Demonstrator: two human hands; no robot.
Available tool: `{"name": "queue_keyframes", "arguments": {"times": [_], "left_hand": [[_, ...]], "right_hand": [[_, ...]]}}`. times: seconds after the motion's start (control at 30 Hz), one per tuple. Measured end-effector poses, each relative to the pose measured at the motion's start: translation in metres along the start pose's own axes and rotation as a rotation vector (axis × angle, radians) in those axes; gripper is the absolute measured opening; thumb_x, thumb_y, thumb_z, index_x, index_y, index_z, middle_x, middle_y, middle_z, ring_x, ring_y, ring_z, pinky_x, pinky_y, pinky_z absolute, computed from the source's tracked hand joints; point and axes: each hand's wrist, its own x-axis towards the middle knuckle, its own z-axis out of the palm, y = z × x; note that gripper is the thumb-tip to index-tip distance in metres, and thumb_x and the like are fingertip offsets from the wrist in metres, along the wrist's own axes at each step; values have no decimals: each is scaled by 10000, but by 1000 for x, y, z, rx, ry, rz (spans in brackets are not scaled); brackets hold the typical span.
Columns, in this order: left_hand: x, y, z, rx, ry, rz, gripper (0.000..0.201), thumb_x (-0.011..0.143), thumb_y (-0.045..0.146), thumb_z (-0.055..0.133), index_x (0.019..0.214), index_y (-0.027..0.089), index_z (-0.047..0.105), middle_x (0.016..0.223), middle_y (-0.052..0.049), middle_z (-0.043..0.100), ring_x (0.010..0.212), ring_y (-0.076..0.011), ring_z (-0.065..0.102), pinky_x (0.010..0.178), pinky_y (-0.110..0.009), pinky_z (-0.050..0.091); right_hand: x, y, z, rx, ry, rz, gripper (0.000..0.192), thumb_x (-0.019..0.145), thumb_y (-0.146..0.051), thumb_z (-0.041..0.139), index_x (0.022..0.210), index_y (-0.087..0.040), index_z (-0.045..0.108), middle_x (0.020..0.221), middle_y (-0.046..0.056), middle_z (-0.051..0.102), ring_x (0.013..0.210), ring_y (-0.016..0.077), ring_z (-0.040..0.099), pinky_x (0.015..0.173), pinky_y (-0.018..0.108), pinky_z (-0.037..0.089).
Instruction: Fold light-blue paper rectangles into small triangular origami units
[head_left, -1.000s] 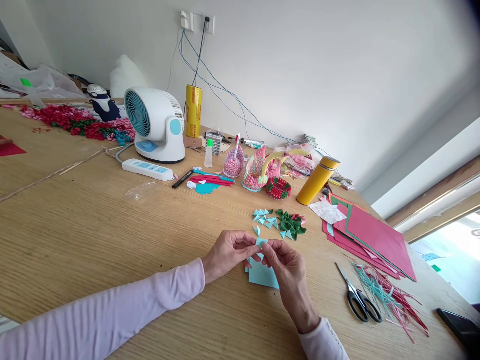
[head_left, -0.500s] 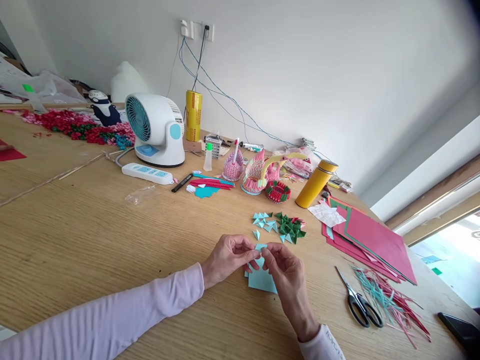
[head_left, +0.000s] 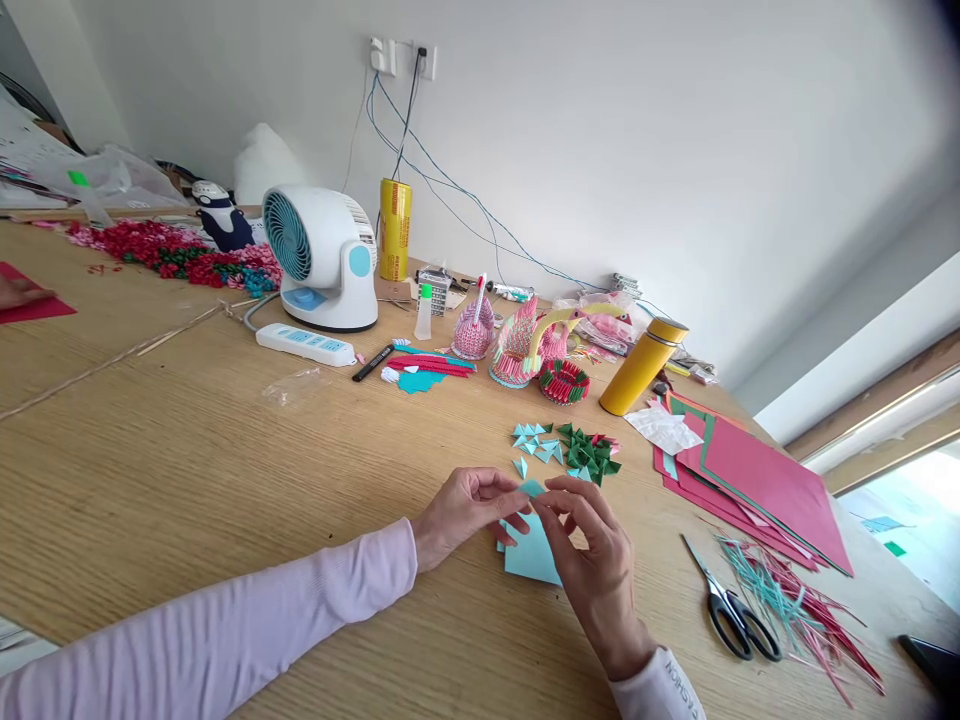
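My left hand (head_left: 465,510) and my right hand (head_left: 592,560) meet over the wooden table (head_left: 187,470). Both pinch a small light-blue paper piece (head_left: 532,489) between their fingertips. Under the hands lies a small stack of light-blue paper sheets (head_left: 529,552). Just beyond them sits a scatter of folded blue triangles (head_left: 535,443) and a heap of folded green triangles (head_left: 589,452).
Scissors (head_left: 731,610) and paper strips (head_left: 795,605) lie at the right, with red sheets (head_left: 750,470) behind. Farther back stand a yellow flask (head_left: 641,365), paper swans (head_left: 517,340), a white fan (head_left: 322,255), a power strip (head_left: 304,343) and a yellow roll (head_left: 394,229).
The camera has shifted slightly, so everything sits a little to the right. My fingers keep working the blue piece; my right hand has rotated a little over it.
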Motion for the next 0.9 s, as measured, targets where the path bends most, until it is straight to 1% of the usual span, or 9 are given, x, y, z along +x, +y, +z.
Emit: {"name": "queue_keyframes", "arguments": {"times": [0.13, 0.27, 0.37, 0.53, 0.67, 0.73, 0.8, 0.83, 0.9], "left_hand": [[2, 1, -4, -169, -14, -104, 369, 825, 467, 623, 867, 100, 635, 856, -118, 715, 645, -149, 680, 500, -209, 529], [3, 2, -8, -153, -1, -105, 276, 780, 356, 713, 884, 110, 645, 871, -70, 700, 635, -111, 675, 457, -143, 484], [3, 3, -9, -178, 42, -92, 300, 717, 279, 780, 949, 136, 654, 794, -11, 673, 625, -91, 664, 451, -127, 470], [2, 3, -5, -218, 42, -86, 360, 678, 254, 809, 973, 111, 660, 757, -30, 672, 688, -112, 653, 525, -168, 524], [1, 3, -2, -182, 69, -60, 298, 672, 273, 808, 864, 103, 656, 736, -31, 666, 678, -124, 652, 533, -186, 531], [2, 3, -3, -174, 80, -48, 286, 683, 281, 800, 853, 104, 653, 729, -29, 664, 666, -122, 653, 530, -182, 530], [3, 3, -4, -190, 86, -63, 277, 690, 266, 797, 860, 102, 652, 725, -29, 665, 653, -114, 653, 534, -172, 531], [3, 3, -5, -208, 82, -81, 274, 694, 256, 795, 869, 101, 652, 720, -30, 666, 642, -106, 649, 535, -166, 532], [3, 4, -7, -254, 53, -140, 273, 694, 237, 796, 882, 103, 649, 689, -24, 660, 607, -89, 636, 531, -152, 530]], "right_hand": [[4, -5, -3, 95, -18, 95, 96, 873, -176, 592, 814, -205, 663, 880, 45, 599, 648, 126, 565, 502, 237, 450], [5, -5, -3, 101, -63, 141, 97, 871, -209, 595, 806, -210, 666, 823, 25, 581, 581, 110, 508, 488, 232, 420], [3, -3, -1, 106, -71, 195, 125, 865, -258, 599, 764, -198, 641, 773, 19, 590, 557, 110, 486, 469, 228, 390], [1, -3, 5, 140, -90, 447, 247, 839, -388, 606, 702, -183, 595, 573, -18, 533, 473, 103, 427, 451, 230, 348], [2, -8, 5, 263, -109, 583, 303, 821, -449, 607, 691, -177, 577, 567, -15, 524, 499, 113, 458, 461, 227, 362], [3, -10, 2, 291, -151, 586, 304, 847, -450, 576, 711, -178, 584, 562, -18, 510, 502, 114, 452, 456, 224, 357], [4, -10, -3, 305, -183, 539, 251, 892, -412, 518, 834, -187, 611, 612, -10, 538, 543, 126, 483, 478, 225, 383], [5, -9, -5, 307, -185, 492, 219, 906, -381, 500, 943, -197, 613, 690, 7, 580, 595, 137, 519, 507, 230, 411], [6, -6, -9, 303, -188, 353, 259, 897, -322, 517, 1132, -227, 572, 990, 67, 626, 771, 164, 581, 599, 254, 470]]}}
